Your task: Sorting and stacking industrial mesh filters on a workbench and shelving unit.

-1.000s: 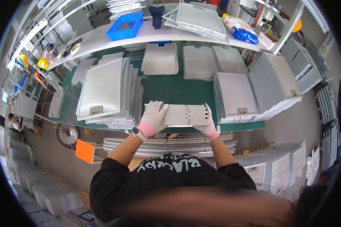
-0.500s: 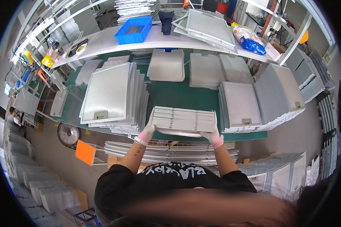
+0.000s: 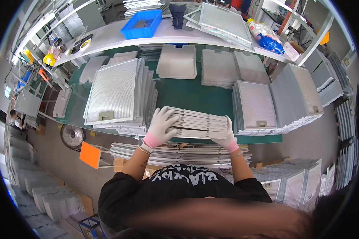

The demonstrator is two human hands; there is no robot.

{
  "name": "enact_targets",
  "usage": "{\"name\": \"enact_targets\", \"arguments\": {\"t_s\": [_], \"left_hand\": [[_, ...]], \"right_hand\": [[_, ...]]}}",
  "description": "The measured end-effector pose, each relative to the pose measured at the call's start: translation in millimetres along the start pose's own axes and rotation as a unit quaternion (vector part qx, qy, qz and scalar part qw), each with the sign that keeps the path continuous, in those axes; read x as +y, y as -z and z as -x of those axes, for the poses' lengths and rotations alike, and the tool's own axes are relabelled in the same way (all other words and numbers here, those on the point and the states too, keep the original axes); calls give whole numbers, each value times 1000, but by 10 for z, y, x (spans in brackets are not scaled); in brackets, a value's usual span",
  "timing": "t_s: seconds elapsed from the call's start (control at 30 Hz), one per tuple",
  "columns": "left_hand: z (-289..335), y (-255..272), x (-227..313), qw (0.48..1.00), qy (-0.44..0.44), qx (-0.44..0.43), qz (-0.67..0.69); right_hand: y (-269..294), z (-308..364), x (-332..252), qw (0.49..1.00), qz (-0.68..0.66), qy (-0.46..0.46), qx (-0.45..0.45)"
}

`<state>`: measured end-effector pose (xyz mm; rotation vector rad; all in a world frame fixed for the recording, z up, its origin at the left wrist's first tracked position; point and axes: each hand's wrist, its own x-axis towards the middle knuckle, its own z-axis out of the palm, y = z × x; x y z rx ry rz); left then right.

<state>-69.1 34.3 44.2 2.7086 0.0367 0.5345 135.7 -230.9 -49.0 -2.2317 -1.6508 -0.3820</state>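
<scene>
In front of me is a small stack of metal mesh filter panels [image 3: 203, 122], its light frame edges facing me and the panels slightly fanned at the left end. My left hand [image 3: 159, 126], in a white glove with a pink cuff, lies against that left end with its fingers spread. My right hand [image 3: 228, 137], gloved the same way, grips the right end, its thumb up the side and its fingers partly hidden below. A taller stack of mesh filter panels [image 3: 112, 89] rises to the left, and another [image 3: 257, 104] stands to the right.
More panel stacks [image 3: 176, 61] lie toward the back of the green table [image 3: 179, 89]. Above them runs a white shelf [image 3: 107, 44] with a blue bin [image 3: 141, 24], loose framed panels [image 3: 223, 24] and a plastic bag [image 3: 266, 38]. A fan [image 3: 72, 136] stands at the left.
My left hand has shifted from gripping the stack's left end to lying there with spread fingers. The stack now sits tilted, its left end farther away. My right hand stays at its end.
</scene>
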Motion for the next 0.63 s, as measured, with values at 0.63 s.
{"name": "enact_targets", "arguments": {"t_s": [0.63], "left_hand": [[109, -29, 87, 999, 28, 9, 18]], "right_hand": [[-139, 124, 22, 999, -32, -7, -35]]}}
